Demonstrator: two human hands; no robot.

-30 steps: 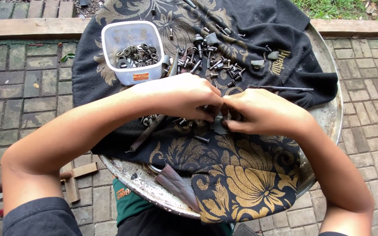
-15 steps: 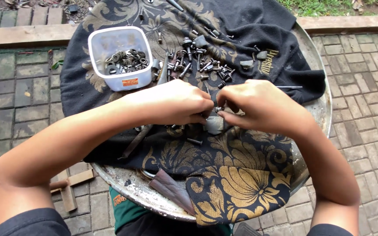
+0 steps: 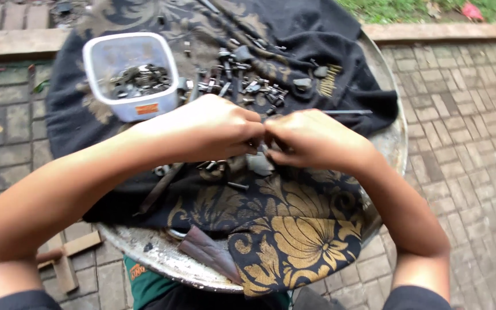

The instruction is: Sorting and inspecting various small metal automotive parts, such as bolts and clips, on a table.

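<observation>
- Head view: the left hand (image 3: 213,129) and the right hand (image 3: 311,140) meet knuckle to knuckle over the middle of a black cloth (image 3: 294,229), fingertips pinched together on something small between them; what it is cannot be told, since the fingers hide it.
- Both hands are closed narrow, curled in tight, thumbs pressed toward the forefingers.
- To do this kind of fine pinch work well, I judge it helps to keep the wrists low over the cloth, so that anything that slips lands on fabric and does not roll off.
- Just under the hands lies a grey lump of metal (image 3: 258,165), dull and rounded, with a short dark bolt (image 3: 237,186) beside it and a long dark rod (image 3: 159,189) slanting off to the left.
- Beyond the hands a scatter of small metal parts (image 3: 242,86) is spread on the cloth: screws, nuts and short pieces, grey and black, some shiny.
- A thin metal pin (image 3: 345,112) lies near the right hand, pointing right.
- A white plastic tub (image 3: 130,74), square with rounded corners, stands at the upper left, partly filled with dark metal bits.
- The cloth is soft and creased, printed with gold flower patterns, and covers a round metal tray (image 3: 150,252), worn and stained at its rim.
- A brown folded sheath-like thing (image 3: 208,252) rests at the tray's near edge.
- Grey brick paving (image 3: 466,143) surrounds the tray.
</observation>
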